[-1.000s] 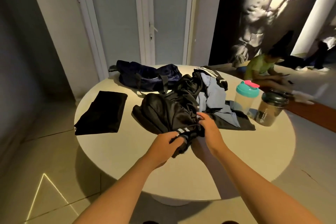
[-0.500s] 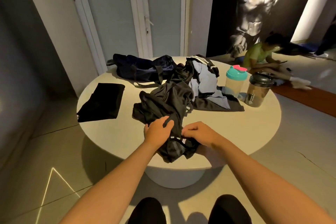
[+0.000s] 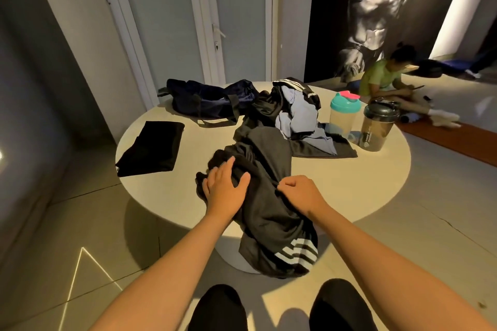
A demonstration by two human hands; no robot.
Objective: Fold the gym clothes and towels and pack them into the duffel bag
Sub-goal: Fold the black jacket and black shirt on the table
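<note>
A crumpled black garment with three white stripes lies over the near edge of the round white table, its striped end hanging below the rim. My left hand rests flat on its left side with fingers spread. My right hand pinches the fabric at its right side. A navy duffel bag sits at the table's far side. A folded black piece lies at the left. A heap of black and light-blue clothes sits behind the garment.
Two shaker bottles stand at the table's right, one with a teal lid, one dark. A person in a green shirt sits on the floor beyond. White doors stand behind the table. My knees show below.
The black garment has been drawn toward me, so its striped end now hangs over the near edge. My left hand has let go and lies flat on it.
</note>
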